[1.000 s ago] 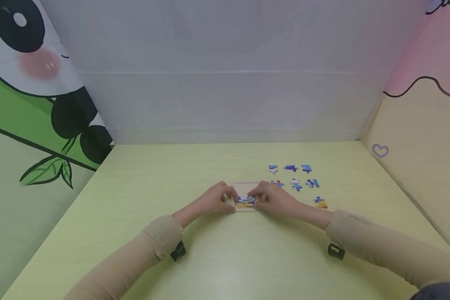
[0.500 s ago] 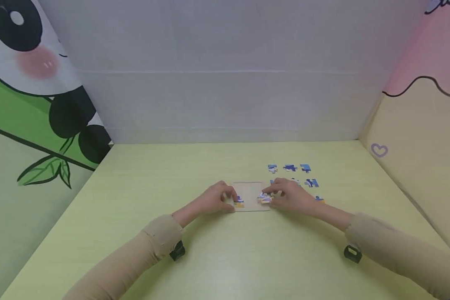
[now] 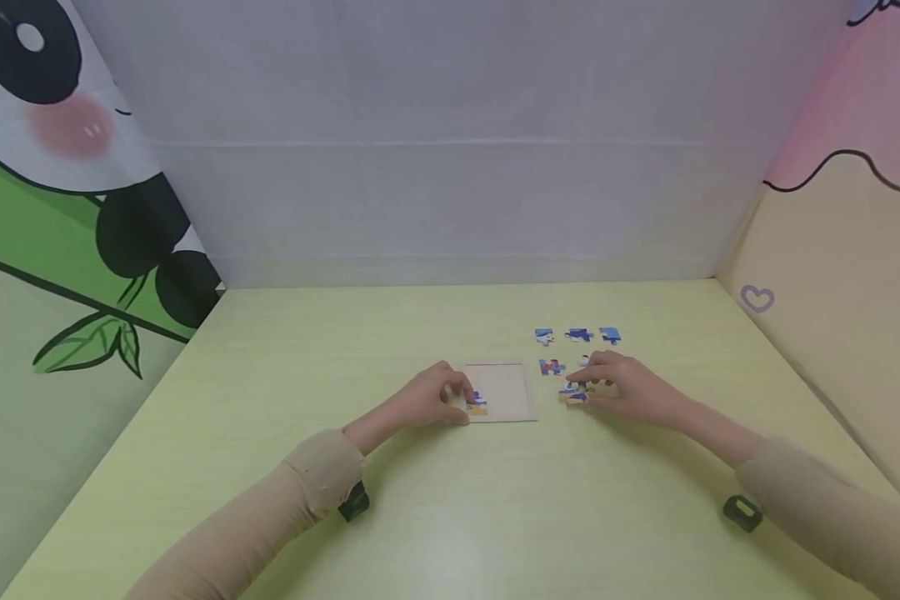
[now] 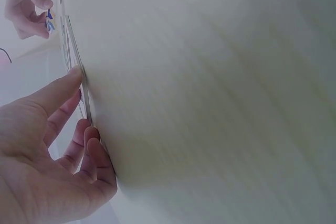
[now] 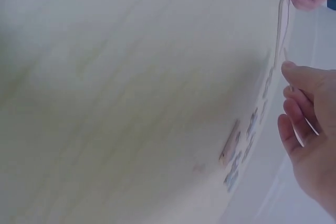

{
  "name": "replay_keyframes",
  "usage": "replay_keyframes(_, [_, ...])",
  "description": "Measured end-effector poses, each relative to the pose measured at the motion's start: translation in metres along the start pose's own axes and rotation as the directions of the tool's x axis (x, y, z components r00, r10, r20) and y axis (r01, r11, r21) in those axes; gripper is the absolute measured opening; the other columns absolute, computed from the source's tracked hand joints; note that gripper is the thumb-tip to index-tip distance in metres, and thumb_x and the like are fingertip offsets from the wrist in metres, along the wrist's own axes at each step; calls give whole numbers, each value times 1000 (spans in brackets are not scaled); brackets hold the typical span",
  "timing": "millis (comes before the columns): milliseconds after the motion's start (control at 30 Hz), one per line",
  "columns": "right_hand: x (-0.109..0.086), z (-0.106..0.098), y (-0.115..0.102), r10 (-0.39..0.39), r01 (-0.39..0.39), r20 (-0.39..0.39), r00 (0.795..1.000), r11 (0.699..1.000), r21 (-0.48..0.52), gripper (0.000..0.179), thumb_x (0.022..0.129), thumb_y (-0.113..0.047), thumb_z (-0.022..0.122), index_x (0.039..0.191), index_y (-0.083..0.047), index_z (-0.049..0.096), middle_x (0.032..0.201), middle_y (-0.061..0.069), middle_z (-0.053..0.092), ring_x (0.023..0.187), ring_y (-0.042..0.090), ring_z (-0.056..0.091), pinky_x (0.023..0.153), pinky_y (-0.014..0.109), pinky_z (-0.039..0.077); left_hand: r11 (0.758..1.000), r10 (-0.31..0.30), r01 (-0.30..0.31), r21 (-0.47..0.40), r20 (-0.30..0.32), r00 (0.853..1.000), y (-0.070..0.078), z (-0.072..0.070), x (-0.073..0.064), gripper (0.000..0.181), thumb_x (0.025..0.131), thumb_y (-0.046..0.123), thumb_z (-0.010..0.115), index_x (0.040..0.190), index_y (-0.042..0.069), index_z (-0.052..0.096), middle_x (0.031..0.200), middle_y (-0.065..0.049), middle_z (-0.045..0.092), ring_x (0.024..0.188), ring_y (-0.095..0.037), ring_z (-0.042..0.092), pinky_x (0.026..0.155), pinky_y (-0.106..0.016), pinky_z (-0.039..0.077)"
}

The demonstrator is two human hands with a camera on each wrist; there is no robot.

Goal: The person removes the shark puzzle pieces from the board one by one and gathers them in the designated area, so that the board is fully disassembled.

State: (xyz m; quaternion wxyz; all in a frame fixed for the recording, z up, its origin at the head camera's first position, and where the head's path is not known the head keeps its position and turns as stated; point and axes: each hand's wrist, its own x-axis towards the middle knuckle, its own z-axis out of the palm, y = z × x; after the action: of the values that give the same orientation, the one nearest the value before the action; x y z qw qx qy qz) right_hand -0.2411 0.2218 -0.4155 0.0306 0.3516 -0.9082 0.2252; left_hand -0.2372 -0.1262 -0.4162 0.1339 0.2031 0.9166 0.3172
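Note:
A shallow, pale square puzzle tray lies on the table in the middle of the head view. My left hand grips its left edge, thumb at the near corner. A blue and yellow puzzle piece sits in the tray's near left corner, right by my left fingertips and partly covered by them. To the right of the tray, my right hand pinches a blue, white and yellow puzzle piece between thumb and fingers. In the left wrist view this puzzle piece shows in my fingertips, off the table.
Loose pieces lie behind and right of the tray: a far row with a blue and white piece, a dark blue one and a light blue one. Nearer is a red and blue piece. My right hand hides others. A grey wall stands behind.
My right hand has lifted the pinched puzzle piece out of the tray and carried it right, beyond the tray's right edge. My left hand has stayed at the tray's left edge.

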Motion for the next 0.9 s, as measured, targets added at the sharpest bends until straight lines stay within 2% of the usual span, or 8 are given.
replay_keyframes(100, [-5, -4, 7, 3, -2, 23, 1000, 1000, -8, 38, 83, -10, 77, 120, -12, 71, 91, -7, 59, 81, 10, 47, 68, 22, 43, 1000, 10, -10, -2, -1, 1000, -1, 0, 0, 19, 79, 15, 82, 94, 19, 70, 103, -5, 54, 88, -19, 50, 78, -29, 42])
replay_keyframes(233, [-8, -8, 14, 53, -50, 95, 994, 998, -40, 37, 84, -12, 76, 121, -15, 71, 92, -8, 62, 84, 9, 50, 73, 24, 47, 1000, 14, -14, 4, 1, 1000, -2, 1, 1, 19, 80, 16, 82, 95, 20, 70, 103, -5, 54, 88, -19, 50, 78, -29, 42])
replay_keyframes(400, [-12, -13, 14, 43, -29, 135, 990, 994, -104, 32, 83, -15, 78, 114, -19, 74, 95, -10, 65, 91, 11, 56, 80, 30, 49, 1000, 10, -10, 11, 2, 1000, -2, 1, 0, 19, 80, 17, 82, 95, 20, 70, 102, -5, 54, 87, -19, 50, 77, -29, 42])
replay_keyframes(467, [-13, -15, 14, 29, -11, 145, 989, 992, -129, 30, 83, -16, 78, 112, -20, 74, 97, -9, 66, 93, 14, 58, 82, 35, 50, 1000, 8, -8, 10, 1, 1000, -2, 1, 0, 19, 80, 17, 82, 95, 20, 71, 102, -5, 54, 87, -19, 50, 77, -29, 42])
replay_keyframes(667, [-13, -20, 12, 71, -41, 179, 981, 985, -165, 26, 83, -16, 77, 109, -20, 75, 106, -3, 72, 112, 32, 62, 97, 53, 49, 1000, 2, -2, 10, -2, 1000, -2, 1, 0, 19, 80, 17, 81, 95, 21, 70, 102, -4, 54, 88, -19, 50, 78, -29, 42])
replay_keyframes(833, [-12, -20, 12, 103, -78, 195, 975, 988, -132, 24, 82, -14, 77, 105, -21, 76, 94, -11, 70, 97, 17, 62, 88, 43, 52, 1000, -3, 3, 8, -1, 1000, -1, 1, 0, 18, 81, 17, 81, 95, 21, 70, 103, -4, 54, 88, -19, 50, 79, -30, 42])
replay_keyframes(900, [-12, -19, 12, 107, -85, 194, 975, 989, -121, 23, 82, -14, 77, 104, -20, 76, 96, -11, 70, 96, 16, 62, 89, 43, 52, 1000, -5, 5, 8, 0, 1000, -1, 1, 0, 18, 81, 17, 81, 95, 21, 70, 103, -3, 54, 89, -19, 50, 79, -30, 42])
